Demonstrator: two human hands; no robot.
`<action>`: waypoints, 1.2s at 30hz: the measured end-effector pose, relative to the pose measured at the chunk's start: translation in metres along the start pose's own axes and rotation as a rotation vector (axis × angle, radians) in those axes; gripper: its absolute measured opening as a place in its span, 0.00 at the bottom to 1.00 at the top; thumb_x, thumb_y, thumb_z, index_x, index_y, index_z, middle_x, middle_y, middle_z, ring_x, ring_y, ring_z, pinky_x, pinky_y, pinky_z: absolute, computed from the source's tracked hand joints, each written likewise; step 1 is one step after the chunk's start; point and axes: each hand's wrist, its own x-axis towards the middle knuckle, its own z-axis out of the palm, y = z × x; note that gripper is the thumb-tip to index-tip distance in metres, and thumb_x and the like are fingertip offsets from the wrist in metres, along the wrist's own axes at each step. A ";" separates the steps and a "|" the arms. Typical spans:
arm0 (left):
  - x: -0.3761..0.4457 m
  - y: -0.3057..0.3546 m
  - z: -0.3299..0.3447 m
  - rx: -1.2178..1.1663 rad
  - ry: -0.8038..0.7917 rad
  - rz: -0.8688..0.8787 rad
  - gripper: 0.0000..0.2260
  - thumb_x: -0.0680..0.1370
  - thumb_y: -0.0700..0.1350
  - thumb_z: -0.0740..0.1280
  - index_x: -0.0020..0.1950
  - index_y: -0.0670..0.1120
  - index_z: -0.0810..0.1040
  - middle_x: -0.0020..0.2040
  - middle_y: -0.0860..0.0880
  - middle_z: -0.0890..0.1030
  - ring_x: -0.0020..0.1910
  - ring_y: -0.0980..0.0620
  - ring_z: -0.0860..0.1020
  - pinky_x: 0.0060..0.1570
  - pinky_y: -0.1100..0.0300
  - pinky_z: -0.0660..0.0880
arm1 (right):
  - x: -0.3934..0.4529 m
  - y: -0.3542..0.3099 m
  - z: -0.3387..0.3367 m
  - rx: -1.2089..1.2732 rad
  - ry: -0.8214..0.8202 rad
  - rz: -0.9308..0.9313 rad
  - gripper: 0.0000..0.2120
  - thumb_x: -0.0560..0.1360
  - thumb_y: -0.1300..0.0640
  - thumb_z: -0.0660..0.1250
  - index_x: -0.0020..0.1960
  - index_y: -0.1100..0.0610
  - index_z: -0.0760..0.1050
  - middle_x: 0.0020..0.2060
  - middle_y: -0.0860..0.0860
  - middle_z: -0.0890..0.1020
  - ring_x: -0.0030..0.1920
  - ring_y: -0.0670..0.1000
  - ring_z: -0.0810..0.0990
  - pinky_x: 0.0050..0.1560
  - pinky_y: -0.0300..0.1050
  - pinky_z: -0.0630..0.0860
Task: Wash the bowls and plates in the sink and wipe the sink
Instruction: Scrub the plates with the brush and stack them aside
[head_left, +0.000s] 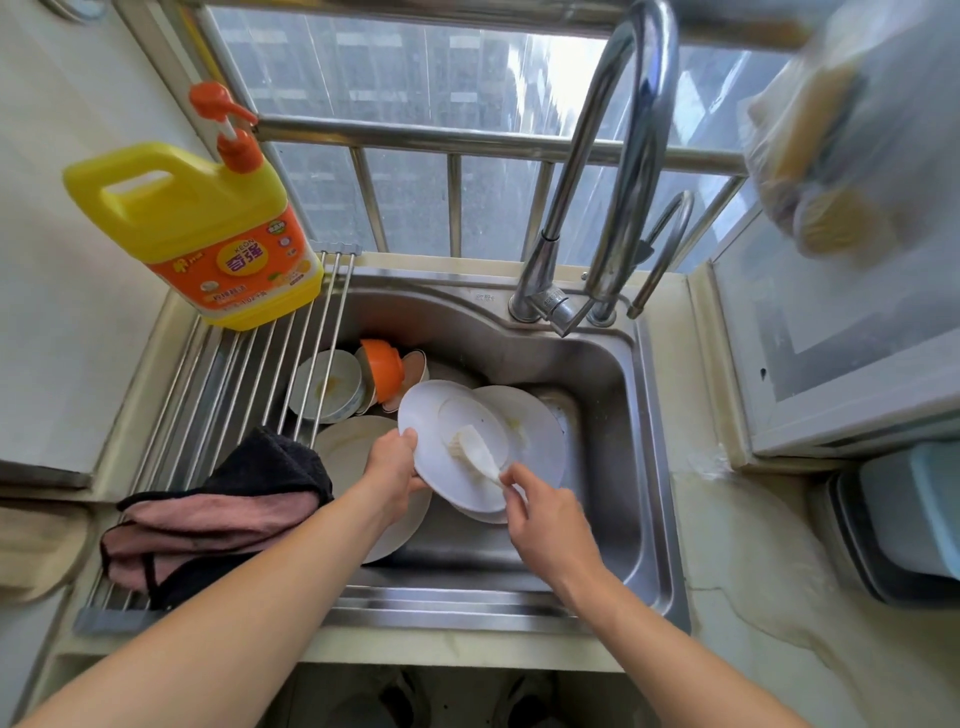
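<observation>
Overhead, a stainless steel sink (613, 374) set into a pale stone desk (737, 561), below a barred window (415, 156) with a tall curved faucet (623, 156) at the back rim. Roll-up drying rack (249, 374) of metal rods across the sink's left part, carrying a yellow detergent bottle (208, 228) with orange pump at the far end and a dark and pink cloth (218, 514) at the near end. White plate (431, 441) held tilted over the basin, face turned up and toward the right; left hand (389, 467) gripping its left rim, thumb on the face, remaining fingers behind. White brush (475, 452) lying on the plate, long axis running from lower right to upper left, bristle head near the plate's centre; handle pinched in the curled fingers of the right hand (540, 514). Second plate (535, 431) directly behind the held one, a third plate (348, 447) under the left wrist, partly covered. Farther back, a white bowl (327, 384) and an orange bowl (384, 369) on their sides, partly screened by the rack rods. Drain hidden by dishes. Blurred bagged object (831, 156) at upper right, contents unclear. Blue-grey container (909, 519) at right, cut off by the edge.
</observation>
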 end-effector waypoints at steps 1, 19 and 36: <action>-0.002 0.002 0.002 0.003 0.014 0.002 0.15 0.86 0.45 0.55 0.71 0.44 0.72 0.59 0.42 0.81 0.53 0.42 0.81 0.48 0.48 0.80 | -0.003 0.007 -0.005 -0.026 0.009 0.056 0.04 0.83 0.49 0.58 0.54 0.47 0.70 0.33 0.52 0.79 0.36 0.58 0.78 0.35 0.53 0.76; -0.025 -0.009 0.021 0.031 0.079 0.075 0.13 0.85 0.42 0.54 0.67 0.40 0.71 0.59 0.42 0.80 0.51 0.41 0.82 0.39 0.50 0.84 | -0.025 0.012 -0.010 0.012 0.154 0.201 0.06 0.84 0.51 0.57 0.53 0.48 0.72 0.35 0.50 0.80 0.36 0.56 0.79 0.36 0.51 0.77; -0.028 -0.020 -0.005 0.131 0.031 -0.022 0.15 0.83 0.37 0.55 0.70 0.41 0.69 0.62 0.41 0.78 0.53 0.41 0.80 0.25 0.57 0.80 | 0.022 0.041 -0.003 0.010 -0.023 0.379 0.08 0.80 0.55 0.57 0.43 0.50 0.70 0.40 0.54 0.80 0.40 0.58 0.78 0.38 0.48 0.73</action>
